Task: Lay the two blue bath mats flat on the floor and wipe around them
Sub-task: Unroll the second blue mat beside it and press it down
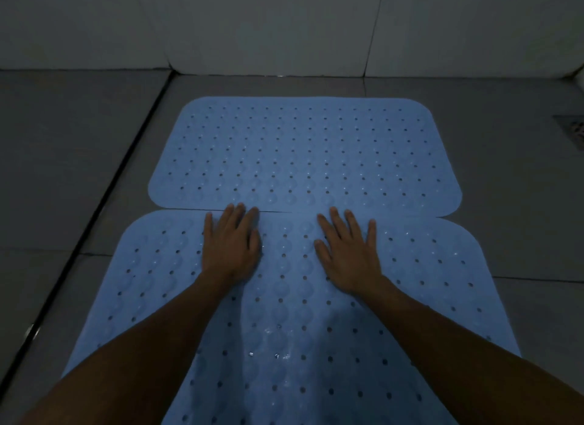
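Note:
Two light blue perforated bath mats lie flat on the grey tiled floor, one behind the other. The far mat (303,152) stretches toward the wall. The near mat (290,329) runs down out of the frame, its far edge touching the far mat's near edge. My left hand (232,243) rests palm down on the near mat by that seam, fingers spread, fingertips reaching the seam. My right hand (349,250) lies flat on the near mat to the right, fingers apart. Neither hand holds anything. Water drops glisten on the near mat between my forearms.
A white tiled wall (284,26) rises just behind the far mat. A dark groove (104,200) in the floor runs diagonally along the left of the mats. A metal floor drain (573,128) sits at the right edge. The light is dim.

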